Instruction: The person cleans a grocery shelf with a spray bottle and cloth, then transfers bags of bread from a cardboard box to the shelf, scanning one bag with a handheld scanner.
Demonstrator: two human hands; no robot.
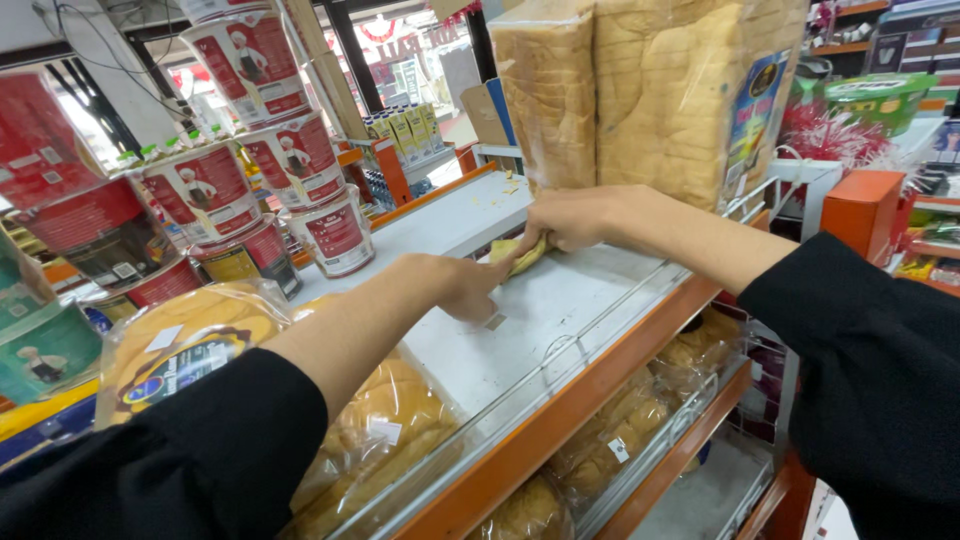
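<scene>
On smooth white shelf (560, 300) — right hand (570, 218) over crumpled yellow cloth (520, 256), left hand (470, 290) flat.

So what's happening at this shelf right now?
A person in black sleeves leans over a white shelf in a shop. The right hand presses a yellow cloth onto the shelf top, beside tall bagged bread loaves. The left hand rests flat on the shelf. Crumbs lie further back. Bagged buns sit at the left.
</scene>
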